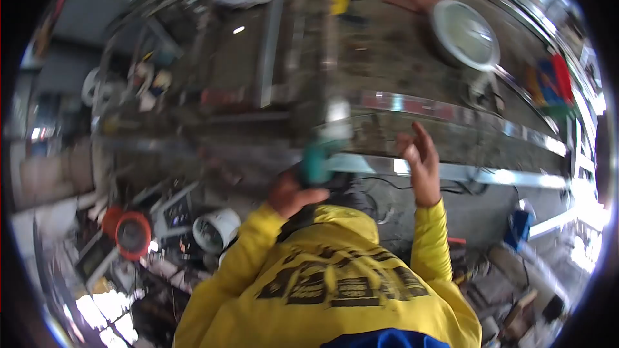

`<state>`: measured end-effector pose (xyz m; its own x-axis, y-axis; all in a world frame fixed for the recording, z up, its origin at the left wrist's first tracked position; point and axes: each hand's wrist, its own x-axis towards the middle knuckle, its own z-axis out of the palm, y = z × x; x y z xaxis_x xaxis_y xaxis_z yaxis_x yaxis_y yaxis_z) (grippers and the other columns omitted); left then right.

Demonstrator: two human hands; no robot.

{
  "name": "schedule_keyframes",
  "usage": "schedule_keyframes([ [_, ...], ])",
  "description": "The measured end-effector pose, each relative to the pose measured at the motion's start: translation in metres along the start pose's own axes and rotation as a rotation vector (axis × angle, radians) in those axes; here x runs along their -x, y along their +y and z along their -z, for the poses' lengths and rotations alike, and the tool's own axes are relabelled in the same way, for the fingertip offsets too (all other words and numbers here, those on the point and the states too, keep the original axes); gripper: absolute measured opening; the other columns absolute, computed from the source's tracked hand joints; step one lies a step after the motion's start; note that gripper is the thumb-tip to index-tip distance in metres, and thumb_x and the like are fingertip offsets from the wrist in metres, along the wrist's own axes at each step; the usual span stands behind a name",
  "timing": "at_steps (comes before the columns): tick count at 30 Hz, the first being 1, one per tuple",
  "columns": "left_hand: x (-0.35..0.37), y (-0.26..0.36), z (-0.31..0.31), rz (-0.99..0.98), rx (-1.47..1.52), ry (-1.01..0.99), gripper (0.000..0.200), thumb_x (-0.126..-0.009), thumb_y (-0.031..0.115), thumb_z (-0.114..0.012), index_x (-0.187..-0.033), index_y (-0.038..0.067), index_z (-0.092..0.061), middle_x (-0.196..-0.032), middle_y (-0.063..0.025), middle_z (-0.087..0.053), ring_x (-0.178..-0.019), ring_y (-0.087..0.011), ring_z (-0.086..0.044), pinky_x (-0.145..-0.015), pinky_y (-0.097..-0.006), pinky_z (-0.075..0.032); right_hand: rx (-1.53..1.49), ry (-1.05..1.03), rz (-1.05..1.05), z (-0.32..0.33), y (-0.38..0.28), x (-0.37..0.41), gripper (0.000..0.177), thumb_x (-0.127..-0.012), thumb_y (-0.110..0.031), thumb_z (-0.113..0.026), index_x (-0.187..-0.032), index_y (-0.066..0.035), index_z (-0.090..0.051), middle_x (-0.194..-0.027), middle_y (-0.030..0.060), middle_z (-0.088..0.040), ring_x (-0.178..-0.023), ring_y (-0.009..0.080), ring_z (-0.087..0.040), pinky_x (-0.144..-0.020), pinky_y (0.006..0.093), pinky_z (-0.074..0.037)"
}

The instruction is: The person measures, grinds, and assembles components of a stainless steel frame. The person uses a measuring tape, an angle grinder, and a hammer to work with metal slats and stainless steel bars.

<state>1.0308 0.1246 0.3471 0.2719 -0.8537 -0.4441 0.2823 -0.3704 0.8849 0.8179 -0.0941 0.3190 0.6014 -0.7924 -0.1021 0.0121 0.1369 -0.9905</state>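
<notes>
My left hand point(290, 194) is wrapped round a green power tool point(315, 162) with a pale metallic head, smeared by motion, so its exact kind does not show. The tool is over the near edge of a metal-framed workbench. My right hand point(423, 166) is raised to the right of it, fingers apart and holding nothing. Beneath the right hand runs the bench's shiny near rail point(451, 173). A black cable point(393, 184) trails below that rail.
A white basin point(465, 34) is at the bench's far right, near a red and blue object point(556, 82). Long metal bars point(272, 38) cross the bench. An orange round container point(132, 234), a white bucket point(215, 229) and clutter lie on the lower left.
</notes>
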Motion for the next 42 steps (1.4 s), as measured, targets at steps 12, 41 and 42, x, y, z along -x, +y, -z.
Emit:
schedule_keyframes([
  [12, 0.052, -0.026, 0.095, -0.187, -0.366, -0.615, 0.069, -0.071, 0.029, -0.079, -0.124, 0.003, -0.044, -0.101, -0.0255, -0.066, -0.093, -0.0426, -0.066, -0.082, -0.0458, -0.051, -0.851, 0.030, 0.314, -0.202, 0.057, 0.112, 0.082, -0.093, -0.051, -0.062, -0.147, 0.002, -0.031, -0.141, 0.0222, -0.046, -0.124, 0.0349, -0.055, -0.102, 0.0490, -0.051],
  [41, -0.033, -0.052, 0.340, -0.478, -1.676, -0.548, 0.081, -0.077, 0.074, -0.065, -0.114, 0.003, -0.054, -0.108, -0.0194, -0.064, -0.100, -0.0388, -0.065, -0.082, -0.0500, -0.053, -0.498, 0.776, -0.181, -0.462, 0.178, 0.249, 0.092, -0.078, -0.049, -0.082, -0.143, -0.006, -0.032, -0.109, 0.0132, -0.062, -0.087, 0.0241, -0.068, -0.069, 0.0394, -0.061],
  [42, -0.033, -0.053, 0.341, -0.477, -1.687, -0.537, 0.080, -0.077, 0.075, -0.064, -0.111, 0.003, -0.055, -0.107, -0.0194, -0.064, -0.099, -0.0394, -0.065, -0.081, -0.0504, -0.053, -0.524, 0.771, -0.170, -0.466, 0.187, 0.243, 0.092, -0.079, -0.048, -0.082, -0.143, -0.006, -0.032, -0.108, 0.0134, -0.061, -0.087, 0.0245, -0.068, -0.070, 0.0398, -0.061],
])
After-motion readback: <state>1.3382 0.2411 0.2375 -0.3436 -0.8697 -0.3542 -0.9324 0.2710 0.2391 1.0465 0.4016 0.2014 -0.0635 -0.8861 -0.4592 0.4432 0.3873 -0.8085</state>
